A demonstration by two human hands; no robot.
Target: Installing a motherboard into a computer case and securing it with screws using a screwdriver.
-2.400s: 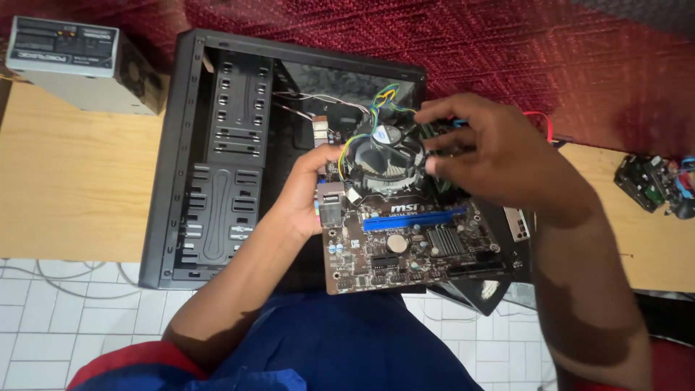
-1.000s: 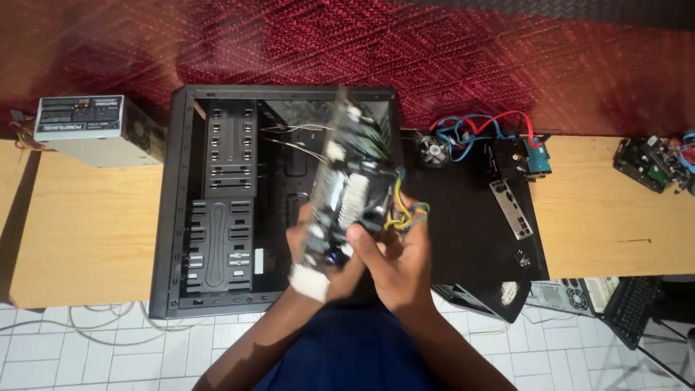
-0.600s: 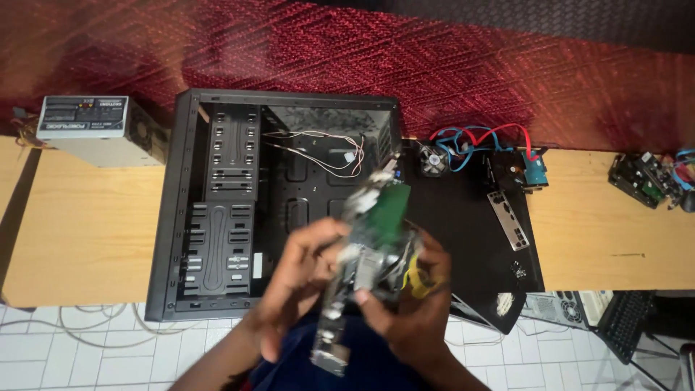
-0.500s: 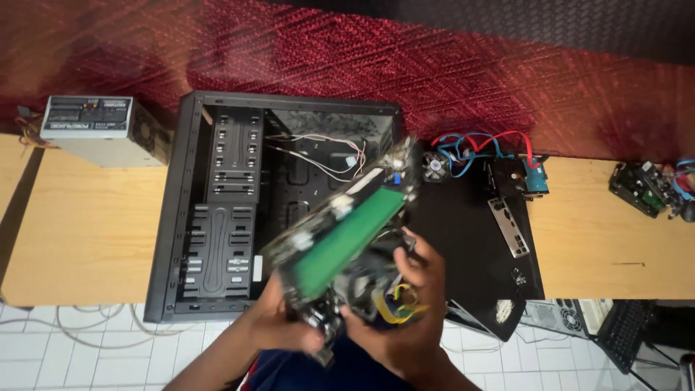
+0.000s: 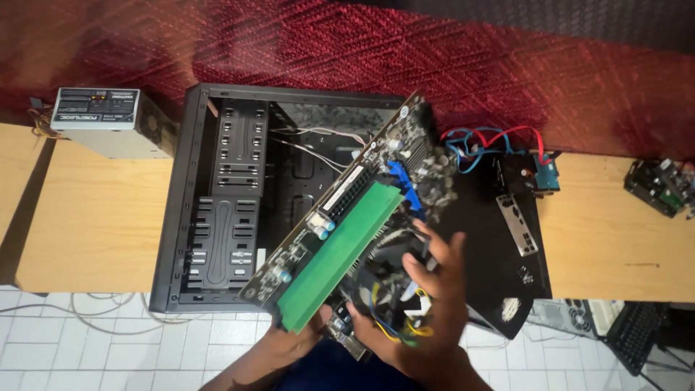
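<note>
I hold a computer motherboard (image 5: pixel 347 217) up in the air, tilted on edge above an open black computer case (image 5: pixel 239 203). A green memory stick (image 5: pixel 340 253) stands in it, and a cooler fan with coloured wires (image 5: pixel 394 318) hangs at its lower side. My left hand (image 5: pixel 293 344) grips the board's lower corner from beneath. My right hand (image 5: pixel 427 304) clasps the cooler side with fingers spread over it. The case lies flat on a wooden table (image 5: pixel 94 224), its inside bare except for loose thin wires (image 5: pixel 318 141).
A grey power supply box (image 5: pixel 108 119) sits at the table's far left. The black side panel (image 5: pixel 499 246) lies right of the case with a metal port shield (image 5: pixel 515 223) and red and blue cables (image 5: pixel 485 141) on it. More parts (image 5: pixel 662 185) rest far right. Tiled floor below.
The motherboard was lifted out of the case, raised toward me and turned from flat to on edge. Both hands shifted to its lower end.
</note>
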